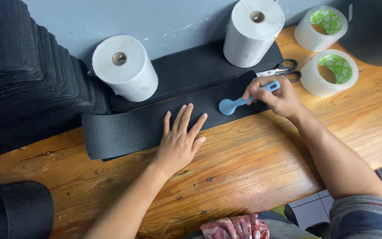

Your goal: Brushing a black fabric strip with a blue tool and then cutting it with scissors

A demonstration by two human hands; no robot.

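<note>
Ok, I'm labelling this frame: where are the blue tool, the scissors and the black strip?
blue tool (229, 106), head view, round end.
scissors (288, 70), head view, black handles.
black strip (124, 130), head view, bare left part.

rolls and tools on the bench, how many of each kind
white paper rolls: 2
clear tape rolls: 2
scissors: 1
blue spoon-shaped tool, in the right hand: 1
total: 6

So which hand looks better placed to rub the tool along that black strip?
The right hand, probably: it grips the blue plastic spoon-shaped tool over the black fabric strip; the left hand lies flat on it.
</note>
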